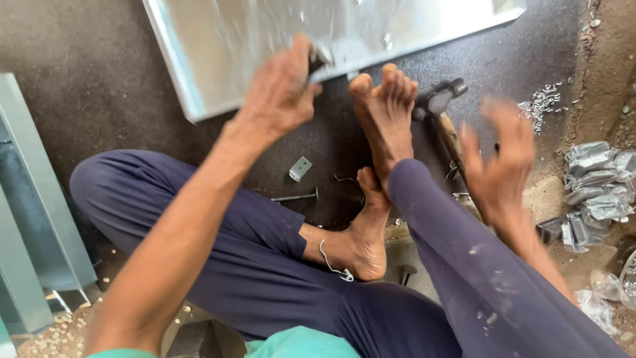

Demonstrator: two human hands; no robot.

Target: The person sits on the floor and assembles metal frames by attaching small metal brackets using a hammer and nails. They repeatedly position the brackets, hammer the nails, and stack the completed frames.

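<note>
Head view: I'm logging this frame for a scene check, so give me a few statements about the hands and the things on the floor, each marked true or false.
1. The left hand is at the edge of the metal sheet. True.
2. The right hand grips the hammer. False: its fingers are spread and blurred, and the hammer lies on the floor beside the foot.
3. A small metal bracket lies on the floor. True.
4. The person wears shoes. False: both feet are bare.
5. Clear packets lie to the right. True.
</note>
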